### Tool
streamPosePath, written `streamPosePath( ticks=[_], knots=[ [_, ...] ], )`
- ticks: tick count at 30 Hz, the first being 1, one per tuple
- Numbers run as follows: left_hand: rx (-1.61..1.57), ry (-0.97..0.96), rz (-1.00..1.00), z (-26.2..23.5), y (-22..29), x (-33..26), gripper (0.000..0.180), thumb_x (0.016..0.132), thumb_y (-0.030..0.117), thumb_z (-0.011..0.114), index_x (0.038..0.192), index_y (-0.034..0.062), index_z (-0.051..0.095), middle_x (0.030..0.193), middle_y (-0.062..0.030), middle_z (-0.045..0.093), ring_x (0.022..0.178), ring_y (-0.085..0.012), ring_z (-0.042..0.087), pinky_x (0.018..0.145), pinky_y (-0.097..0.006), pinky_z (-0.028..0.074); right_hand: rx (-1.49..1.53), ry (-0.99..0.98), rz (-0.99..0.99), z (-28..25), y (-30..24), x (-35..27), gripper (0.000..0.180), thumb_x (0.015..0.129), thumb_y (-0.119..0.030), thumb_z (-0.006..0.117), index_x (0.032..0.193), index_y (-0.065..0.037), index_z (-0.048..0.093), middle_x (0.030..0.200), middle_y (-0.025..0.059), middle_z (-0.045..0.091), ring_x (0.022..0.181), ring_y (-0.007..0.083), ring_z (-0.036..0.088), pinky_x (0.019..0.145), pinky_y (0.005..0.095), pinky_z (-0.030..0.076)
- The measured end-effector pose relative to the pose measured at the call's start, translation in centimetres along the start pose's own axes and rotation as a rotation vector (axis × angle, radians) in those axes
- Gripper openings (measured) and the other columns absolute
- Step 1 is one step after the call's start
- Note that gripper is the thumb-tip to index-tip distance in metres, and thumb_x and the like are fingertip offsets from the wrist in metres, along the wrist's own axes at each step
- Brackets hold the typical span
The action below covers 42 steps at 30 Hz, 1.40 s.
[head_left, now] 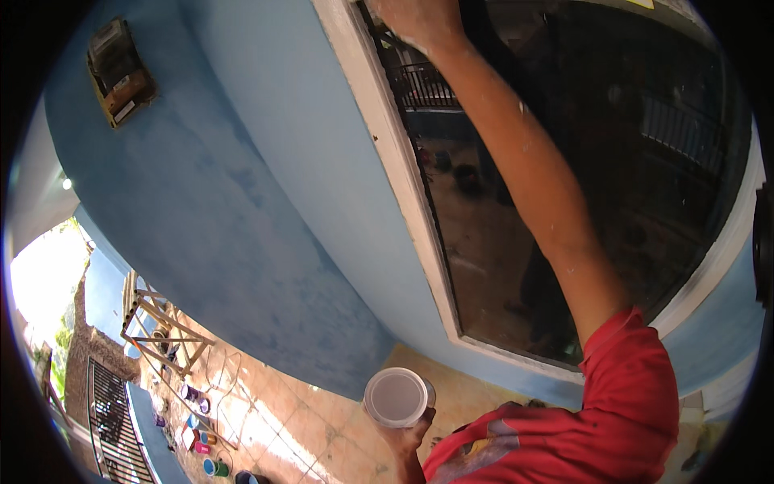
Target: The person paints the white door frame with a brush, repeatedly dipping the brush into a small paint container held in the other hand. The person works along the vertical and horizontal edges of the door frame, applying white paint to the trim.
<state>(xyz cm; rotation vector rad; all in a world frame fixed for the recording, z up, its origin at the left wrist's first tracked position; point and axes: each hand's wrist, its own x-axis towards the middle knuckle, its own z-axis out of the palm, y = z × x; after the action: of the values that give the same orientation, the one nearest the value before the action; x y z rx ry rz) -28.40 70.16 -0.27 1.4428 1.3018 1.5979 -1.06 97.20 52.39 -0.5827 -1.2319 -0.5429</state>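
Low in the view, my left hand [409, 438] is closed around a round plastic tub [397, 398]. A pale greyish-white liquid, which looks like paint, fills the visible inside of the tub. My right arm stretches up across a dark glass window [516, 306]. At the top edge of the picture, my right hand [423, 22] is beside the upper part of the white window frame [407, 194]. Its fingers are cut off by the picture's edge, so whether it grips anything is hidden. Pale specks dot the right forearm.
A blue wall [218, 185] with a recessed electrical box [121, 73] runs along the left. On the tiled floor [290, 403] stand a wooden trestle [169, 331] and several paint cans, including a green one [215, 467]. A dark metal railing [117, 419] lies beyond.
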Motion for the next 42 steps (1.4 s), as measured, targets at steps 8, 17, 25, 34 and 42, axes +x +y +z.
streamPosePath(
  ticks=[8,17,25,34,42],
  knots=[
    [0.039,0.035,-0.022,-0.9,0.6,-1.5,0.109,0.061,0.03,0.099,0.145,0.0006,0.037,0.134,-0.015,0.056,0.122,-0.0283,0.061,0.105,-0.047,0.05,0.153,0.038,-0.023,-1.5,1.4,-15.7,0.021,0.096,-0.014,0.085,0.109,0.002,0.08,0.1,0.0148,0.084,0.093,0.019,0.082,0.082,0.032,0.065],
    [0.079,-0.038,-0.04,-0.6,0.0,-1.0,0.117,0.058,0.031,0.101,0.15,0.0,0.035,0.137,-0.016,0.056,0.124,-0.0294,0.062,0.106,-0.048,0.05,0.24,-0.076,0.192,-6.5,1.1,-28.9,0.021,0.097,0.002,0.081,0.117,0.003,0.077,0.11,0.0147,0.08,0.099,0.0177,0.078,0.085,0.0303,0.064],
    [0.036,-0.056,-0.114,0.5,0.6,-1.1,0.111,0.061,0.026,0.1,0.148,0.0002,0.036,0.131,-0.0149,0.059,0.119,-0.0277,0.063,0.102,-0.046,0.052,0.192,-0.22,0.433,-11.3,1.5,-38.4,0.024,0.096,-0.003,0.085,0.117,0.003,0.077,0.108,0.0167,0.08,0.098,0.0202,0.078,0.085,0.0323,0.063],
    [0.004,-0.063,-0.107,1.5,-1.3,-1.0,0.119,0.064,0.029,0.1,0.155,-0.0018,0.03,0.137,-0.0164,0.059,0.123,-0.0285,0.063,0.104,-0.045,0.054,0.562,-0.452,0.998,-19.1,-6.9,-34.1,0.014,0.099,-0.003,0.079,0.112,0.001,0.08,0.1,0.0095,0.079,0.089,0.0103,0.073,0.075,0.0275,0.057],
    [-0.172,-0.057,0.016,5.5,1.5,0.6,0.126,0.062,0.033,0.102,0.159,-0.0012,0.029,0.15,-0.0202,0.054,0.139,-0.0321,0.058,0.119,-0.048,0.046,0.409,-1.267,0.525,-20.7,-11.9,-30.5,0.02,0.089,-0.025,0.085,0.096,-0.007,0.081,0.091,0.0125,0.079,0.08,0.0308,0.079,0.073,0.0415,0.062]
  ],
)
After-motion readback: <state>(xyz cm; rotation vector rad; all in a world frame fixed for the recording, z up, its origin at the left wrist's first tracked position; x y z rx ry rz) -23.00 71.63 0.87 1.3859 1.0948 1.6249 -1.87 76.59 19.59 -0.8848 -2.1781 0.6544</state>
